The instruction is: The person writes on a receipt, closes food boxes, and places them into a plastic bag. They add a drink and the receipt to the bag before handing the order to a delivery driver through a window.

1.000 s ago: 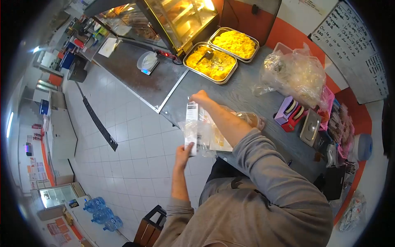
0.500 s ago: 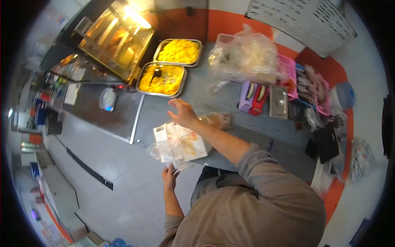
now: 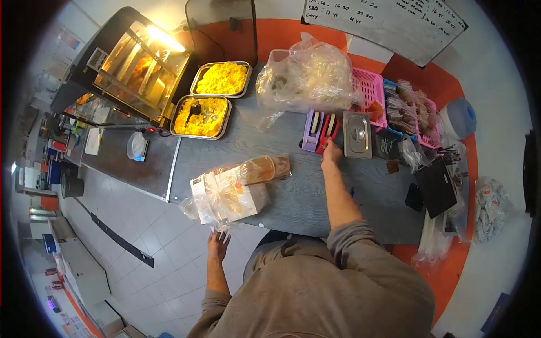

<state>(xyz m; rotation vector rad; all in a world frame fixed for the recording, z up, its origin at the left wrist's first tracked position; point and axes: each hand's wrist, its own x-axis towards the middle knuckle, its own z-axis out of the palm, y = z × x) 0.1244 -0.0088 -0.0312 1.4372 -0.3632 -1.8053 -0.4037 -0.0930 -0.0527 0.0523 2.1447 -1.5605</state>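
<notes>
On the grey counter (image 3: 293,197), a clear plastic bag (image 3: 194,209) wraps a white box (image 3: 236,197) and a lidded cup of brown contents (image 3: 259,170) lying on its side. My left hand (image 3: 217,245) is just below the bag's near edge, fingers spread. Over to the right, my right hand (image 3: 331,154) has its fingers closed at the near end of a red tape dispenser (image 3: 328,133). Beside that stands a purple tape dispenser (image 3: 312,130), and a steel lidded container (image 3: 357,134) is on the other side.
Two metal trays of yellow food (image 3: 222,79) stand by a lit glass display warmer (image 3: 141,73). A large clear bag (image 3: 307,76) sits at the back. Pink baskets (image 3: 369,93) of packets, a black tablet (image 3: 437,186) and a scale (image 3: 138,149) are around.
My right hand has moved from above the bagged box across to the red tape dispenser. My left hand remains near the bag's lower edge, fingers now more spread. The view has shifted.
</notes>
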